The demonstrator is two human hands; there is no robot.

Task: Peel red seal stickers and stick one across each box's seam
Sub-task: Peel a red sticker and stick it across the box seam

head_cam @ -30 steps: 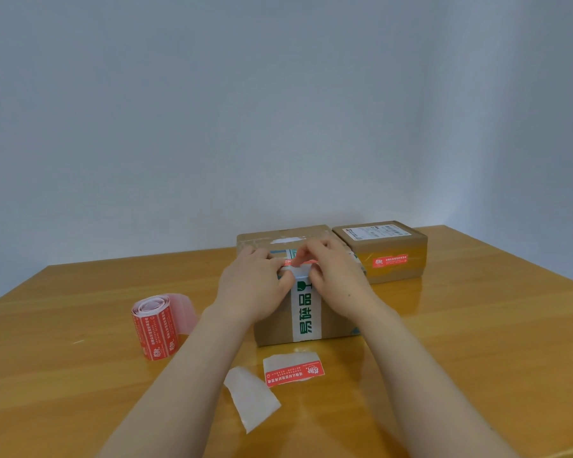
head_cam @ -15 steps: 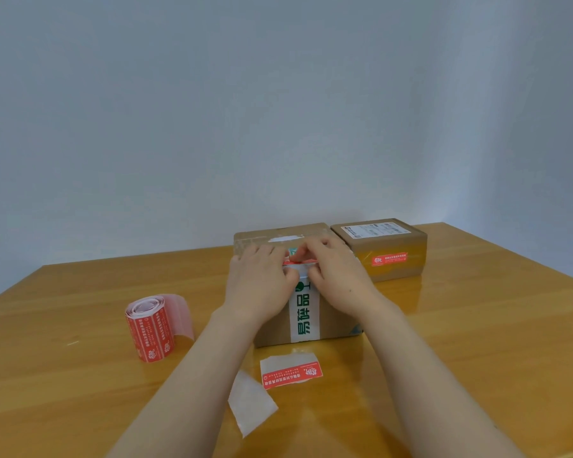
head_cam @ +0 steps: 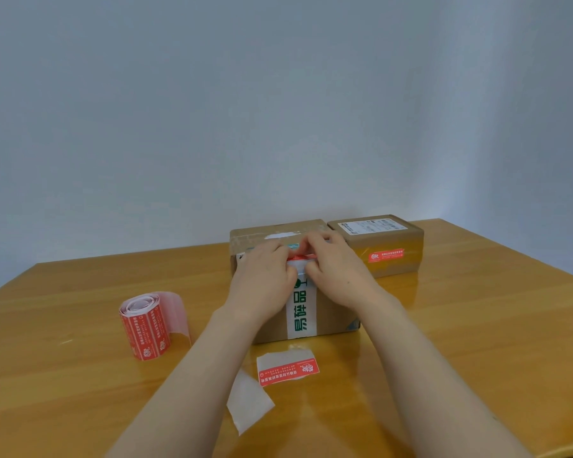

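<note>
A brown cardboard box [head_cam: 334, 312] with white tape and green print stands mid-table. A red seal sticker [head_cam: 301, 257] lies over its top front edge, mostly hidden under my fingers. My left hand [head_cam: 262, 282] and my right hand [head_cam: 339, 272] both press fingertips on that sticker on the box top. A second, smaller box [head_cam: 389, 239] stands to the right and carries a red sticker [head_cam: 386, 255] on its front face. A roll of red stickers [head_cam: 146, 325] stands to the left.
In front of the box lie a loose red sticker on its backing [head_cam: 288, 370] and a bare white backing strip [head_cam: 248, 401]. The wooden table [head_cam: 477, 342] ends at a plain wall behind the boxes.
Both hands have stayed on the sticker and shifted slightly toward the box top, fingertips drawing closer together. Nothing else on the table moved.
</note>
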